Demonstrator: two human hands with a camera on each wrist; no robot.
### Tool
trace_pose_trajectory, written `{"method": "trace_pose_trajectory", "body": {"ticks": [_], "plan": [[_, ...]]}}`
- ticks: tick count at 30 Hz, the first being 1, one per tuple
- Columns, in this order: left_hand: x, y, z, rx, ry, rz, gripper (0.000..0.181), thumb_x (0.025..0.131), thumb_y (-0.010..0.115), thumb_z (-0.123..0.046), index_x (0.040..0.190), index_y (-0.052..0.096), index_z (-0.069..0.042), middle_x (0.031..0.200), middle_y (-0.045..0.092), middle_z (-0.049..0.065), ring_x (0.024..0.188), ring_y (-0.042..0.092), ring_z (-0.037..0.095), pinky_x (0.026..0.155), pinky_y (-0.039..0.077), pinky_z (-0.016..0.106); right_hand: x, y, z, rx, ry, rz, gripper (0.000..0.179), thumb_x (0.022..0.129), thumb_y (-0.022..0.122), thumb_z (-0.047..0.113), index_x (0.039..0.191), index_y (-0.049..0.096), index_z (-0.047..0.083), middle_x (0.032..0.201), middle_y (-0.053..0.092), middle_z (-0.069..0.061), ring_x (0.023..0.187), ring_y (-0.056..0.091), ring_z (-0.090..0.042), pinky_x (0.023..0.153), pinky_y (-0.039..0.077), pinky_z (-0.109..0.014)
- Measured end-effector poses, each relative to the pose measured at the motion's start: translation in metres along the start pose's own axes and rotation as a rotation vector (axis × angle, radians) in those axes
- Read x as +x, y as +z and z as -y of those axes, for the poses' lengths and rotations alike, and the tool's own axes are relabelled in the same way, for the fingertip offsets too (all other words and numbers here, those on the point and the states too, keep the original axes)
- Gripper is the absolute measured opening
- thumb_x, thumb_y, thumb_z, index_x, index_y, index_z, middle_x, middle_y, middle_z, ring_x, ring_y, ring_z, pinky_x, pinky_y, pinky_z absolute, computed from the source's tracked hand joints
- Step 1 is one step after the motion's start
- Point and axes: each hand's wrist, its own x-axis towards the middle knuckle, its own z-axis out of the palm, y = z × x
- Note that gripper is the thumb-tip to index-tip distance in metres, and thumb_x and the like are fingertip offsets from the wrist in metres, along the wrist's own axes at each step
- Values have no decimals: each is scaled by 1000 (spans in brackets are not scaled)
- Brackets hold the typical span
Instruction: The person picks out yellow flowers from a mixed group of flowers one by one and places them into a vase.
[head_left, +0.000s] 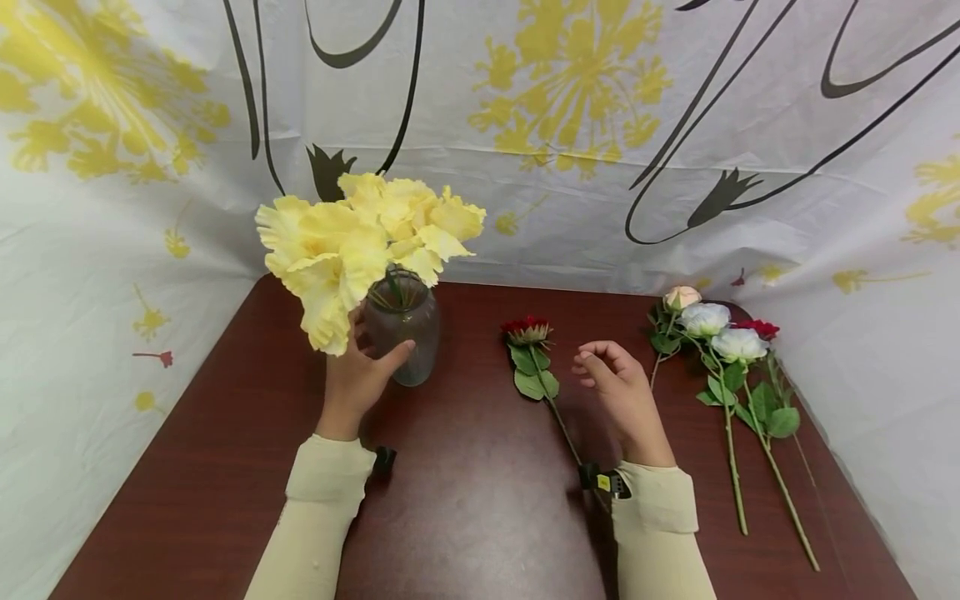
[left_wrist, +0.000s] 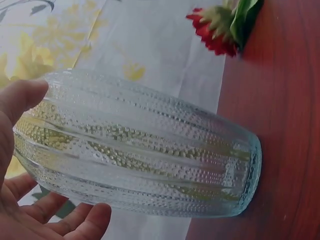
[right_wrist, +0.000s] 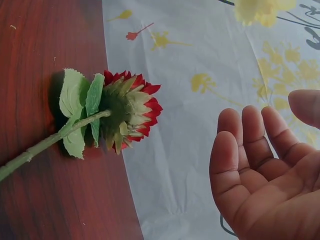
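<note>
A ribbed clear glass vase (head_left: pixel 408 337) stands upright at the left of the table, holding large yellow flowers (head_left: pixel 345 237). My left hand (head_left: pixel 356 375) holds the vase from its left side, thumb across the front and fingers round the back. In the left wrist view the beaded glass of the vase (left_wrist: pixel 140 150) fills the middle, with stems showing through it. A red flower (head_left: pixel 528 332) with a green stem and leaves lies on the table right of the vase. Just right of this flower hovers my right hand (head_left: pixel 618 396), empty, its fingers loosely bent.
Several more flowers lie at the table's right side: a peach rose (head_left: pixel 681 297), white blooms (head_left: pixel 738 343) and another red one (head_left: pixel 761 328), with stems toward the front. A white patterned cloth (head_left: pixel 525 242) hangs behind the dark red wooden table (head_left: pixel 465 517) and along its sides.
</note>
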Motion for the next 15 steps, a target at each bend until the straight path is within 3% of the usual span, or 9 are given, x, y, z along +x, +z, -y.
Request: {"method": "trace_pose_trajectory", "body": {"ticks": [4,8,10,12,15], "plan": [[3,-8,2,21,-25,-51,88,78,87,-27,149,38,-10,142,45,11,123,53,32,87,52,53,0,0,0,8,-9,-5,28,104,53,24,115,58,-2,103,64,-5,99,64,-29,82,54,-35],[5,-15,4,70,-139,-57,93,80,83,-36,153,31,-13,146,41,14,129,48,31,96,47,50,-1,0,1,20,-16,-12,28,104,54,24,114,58,-2,102,65,-3,98,64,-28,82,54,-34],[4,-15,0,142,-173,-64,95,82,80,-40,155,26,-11,148,39,16,133,43,32,103,42,50,-1,1,2,16,-15,-17,29,104,54,24,114,58,-2,104,64,-5,100,64,-29,82,54,-33],[1,-10,-8,228,-144,-112,93,83,78,-40,154,27,-5,149,38,19,136,38,34,107,36,52,-3,1,3,-27,-9,-29,29,104,54,26,114,59,-1,105,65,-8,100,63,-28,83,53,-34],[-12,9,-27,331,19,-252,77,83,77,-32,139,38,3,136,43,25,129,39,40,104,35,53,-4,3,4,-139,-9,-48,29,104,54,30,115,61,4,107,65,-13,99,61,-29,80,51,-35]]}}
